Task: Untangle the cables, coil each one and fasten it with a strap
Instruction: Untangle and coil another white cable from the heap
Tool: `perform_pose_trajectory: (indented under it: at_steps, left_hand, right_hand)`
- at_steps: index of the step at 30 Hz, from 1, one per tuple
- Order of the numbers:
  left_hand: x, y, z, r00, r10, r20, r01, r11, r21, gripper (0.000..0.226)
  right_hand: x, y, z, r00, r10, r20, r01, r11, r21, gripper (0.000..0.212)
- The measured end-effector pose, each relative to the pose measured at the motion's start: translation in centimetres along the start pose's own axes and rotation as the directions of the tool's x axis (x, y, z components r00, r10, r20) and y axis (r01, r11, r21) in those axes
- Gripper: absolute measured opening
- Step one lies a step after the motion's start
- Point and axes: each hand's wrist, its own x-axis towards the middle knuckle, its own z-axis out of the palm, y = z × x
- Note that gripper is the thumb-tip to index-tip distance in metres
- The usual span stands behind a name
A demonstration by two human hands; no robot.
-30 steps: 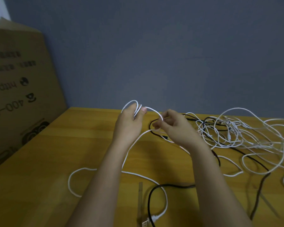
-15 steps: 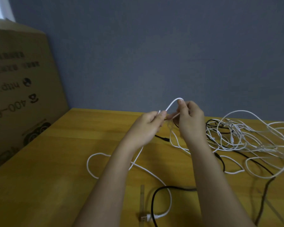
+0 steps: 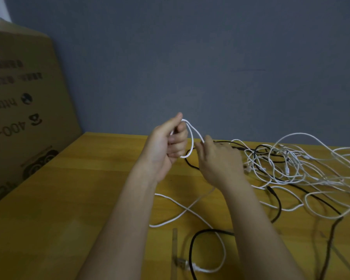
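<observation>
A yellow counter (image 3: 73, 199) carries a cable tangle (image 3: 295, 168); beside the tangle, the left hand (image 3: 166, 146) curls its fingers round a white cable (image 3: 191, 138) coil, the right hand (image 3: 218, 160) pinching the next loop to feed it

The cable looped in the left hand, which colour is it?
White cable, held in the left hand; head view.

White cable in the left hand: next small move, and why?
Probably the right hand lays another loop into the left hand. The left grips only a small white coil, the right pinches the same white cable, and much of it trails loose across the table to its plug.
</observation>
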Motion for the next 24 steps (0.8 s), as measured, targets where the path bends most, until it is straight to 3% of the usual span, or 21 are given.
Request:
perform_pose_trajectory:
  at_steps: [2, 4, 6, 9, 11, 14, 17, 19, 21, 22, 24]
  left_hand:
    - [0.1, 0.1, -0.2, 0.998, 0.048, -0.031, -0.050, 0.995, -0.089, 0.032]
    - [0.3, 0.1, -0.4, 0.989, 0.112, -0.101, -0.125, 0.984, -0.129, 0.032]
    - [0.5, 0.1, -0.7, 0.963, 0.182, -0.201, -0.211, 0.968, -0.137, 0.032]
    - [0.7, 0.8, -2.1, 0.894, 0.261, -0.364, -0.333, 0.931, -0.149, 0.032]
    - [0.7, 1.0, -3.2, 0.853, 0.283, -0.439, -0.374, 0.917, -0.136, 0.032]
    - [0.7, 0.5, -3.6, 0.832, 0.288, -0.475, -0.363, 0.929, -0.073, 0.032]
    - [0.8, 0.0, -3.0, 0.875, 0.271, -0.401, -0.308, 0.951, -0.029, 0.033]
    - [0.6, -0.2, -2.3, 0.924, 0.236, -0.301, -0.242, 0.970, 0.016, 0.033]
    - [0.2, -0.1, -1.4, 0.961, 0.195, -0.196, -0.183, 0.980, 0.076, 0.032]
    - [0.1, -0.1, -1.0, 0.971, 0.179, -0.156, -0.168, 0.982, 0.085, 0.032]
    - [-0.1, 0.1, -0.4, 0.979, 0.178, -0.102, -0.174, 0.983, 0.050, 0.032]
  right_hand:
    - [-0.3, -0.5, 0.4, 0.991, -0.131, 0.007, 0.130, 0.991, 0.040, 0.021]
    - [-0.4, -0.6, 0.6, 0.982, -0.187, 0.004, 0.183, 0.969, 0.168, 0.023]
    - [-0.1, -0.3, 0.8, 0.992, -0.122, -0.039, 0.127, 0.921, 0.369, 0.013]
    - [0.0, 1.0, 0.9, 0.996, 0.010, 0.092, -0.068, 0.748, 0.660, 0.008]
    - [0.0, 1.9, 1.0, 0.991, 0.049, 0.122, -0.124, 0.664, 0.738, 0.010]
    - [0.0, 2.1, 0.9, 0.996, 0.061, 0.069, -0.092, 0.590, 0.802, 0.020]
    - [0.0, 1.6, 0.4, 0.986, 0.145, -0.082, -0.007, 0.531, 0.847, 0.031]
    - [0.2, 1.4, 0.1, 0.962, 0.202, -0.182, 0.013, 0.635, 0.772, 0.033]
    - [0.5, 1.3, -0.3, 0.963, 0.156, -0.220, -0.033, 0.879, 0.476, 0.030]
    - [0.5, 1.1, -0.5, 0.978, 0.100, -0.181, -0.046, 0.958, 0.284, 0.027]
    - [0.3, 0.6, -0.3, 0.999, -0.002, -0.037, 0.004, 0.999, 0.041, 0.024]
